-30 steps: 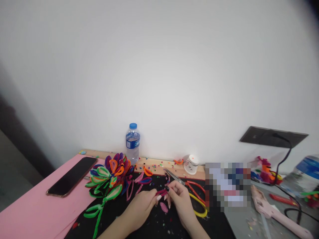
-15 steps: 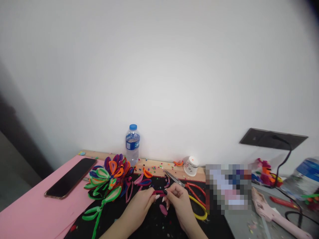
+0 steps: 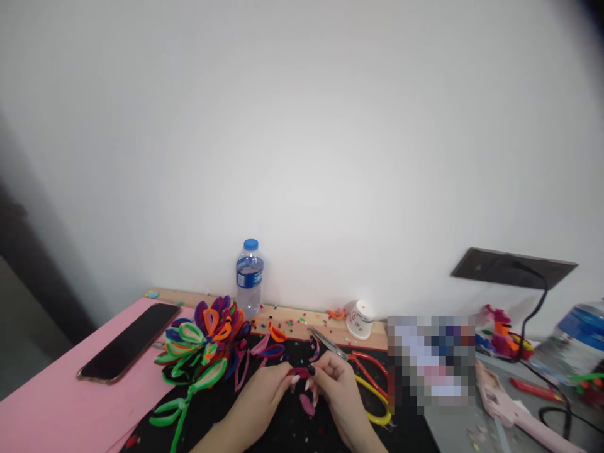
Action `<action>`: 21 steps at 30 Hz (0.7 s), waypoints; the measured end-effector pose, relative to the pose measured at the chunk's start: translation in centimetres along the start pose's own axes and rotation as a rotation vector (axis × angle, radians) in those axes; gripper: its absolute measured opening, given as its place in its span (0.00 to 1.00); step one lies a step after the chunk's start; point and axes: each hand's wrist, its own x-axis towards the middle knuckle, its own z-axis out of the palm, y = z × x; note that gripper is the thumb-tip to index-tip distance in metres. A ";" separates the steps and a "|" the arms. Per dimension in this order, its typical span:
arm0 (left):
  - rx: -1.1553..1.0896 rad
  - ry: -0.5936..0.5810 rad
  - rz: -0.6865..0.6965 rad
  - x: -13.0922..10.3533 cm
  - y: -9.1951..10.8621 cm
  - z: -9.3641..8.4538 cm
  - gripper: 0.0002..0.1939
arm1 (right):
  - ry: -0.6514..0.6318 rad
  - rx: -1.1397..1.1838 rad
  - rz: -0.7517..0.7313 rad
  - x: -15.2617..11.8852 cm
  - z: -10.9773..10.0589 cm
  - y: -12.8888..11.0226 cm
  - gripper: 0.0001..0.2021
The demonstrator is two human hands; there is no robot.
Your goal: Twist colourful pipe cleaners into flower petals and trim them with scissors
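Between my left hand (image 3: 265, 391) and my right hand (image 3: 336, 385) runs a short dark-pink pipe cleaner (image 3: 298, 372), pinched at both ends by thumbs and fingertips. Just below it, near my right fingers, is a pink pipe-cleaner petal (image 3: 307, 404). Left of my hands lies a many-coloured pipe-cleaner flower (image 3: 210, 330) with a green stem and leaves (image 3: 178, 409). Loose petals in pink, blue and orange (image 3: 276, 333) lie between the flower and my hands. Scissors (image 3: 333, 347) with red and yellow handles rest behind and beside my right hand.
A water bottle (image 3: 250, 280) and an upturned paper cup (image 3: 360, 319) stand by the wall. A phone (image 3: 129, 343) lies on pink sheets (image 3: 56, 402) at left. At right are a pink glue gun (image 3: 519, 415), a black cord (image 3: 536, 313) and a blurred-out patch. Fuzz bits litter the black mat (image 3: 283, 434).
The view has shifted slightly, so most things sit a little lower. Both hands keep their pinch on the pink pipe cleaner, with little visible movement.
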 end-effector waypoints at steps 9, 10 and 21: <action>-0.101 0.001 0.030 0.2 0.0 0.2 0.15 | -0.014 0.101 0.051 0.4 -0.1 0.1 0.12; -0.108 0.004 0.028 0.2 0.0 0.2 0.16 | -0.018 0.107 0.059 0.4 0.0 0.2 0.12; -0.266 -0.050 0.049 0.3 1.3 -0.1 0.20 | -0.028 0.166 0.087 0.3 0.4 -0.1 0.12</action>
